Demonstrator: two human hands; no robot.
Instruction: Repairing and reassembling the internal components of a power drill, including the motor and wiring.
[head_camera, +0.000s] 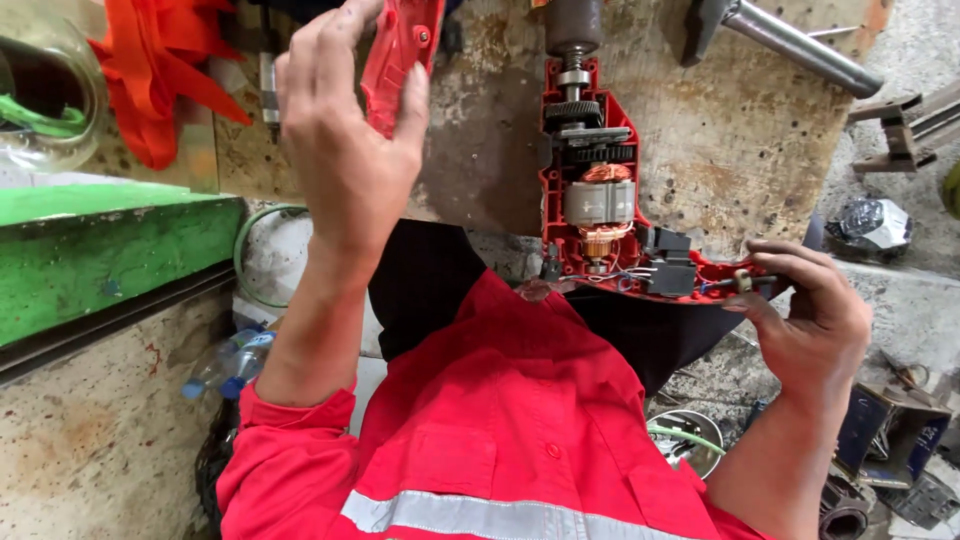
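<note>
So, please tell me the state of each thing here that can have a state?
Electric drill: opened, motor and gears exposed, lying on the workbench.
Red housing cover: removed, held up.
Left hand: gripping the cover.
Right hand: holding the drill's handle end.
Plastic bottle: lying on its side.

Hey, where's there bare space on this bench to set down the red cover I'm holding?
Bare board lies between the left hand holding the red cover and the opened drill, and a wider patch right of the drill, below the metal pipe. The right hand grips the drill's handle. Crowded: orange cloth and glass jar at left.
</note>
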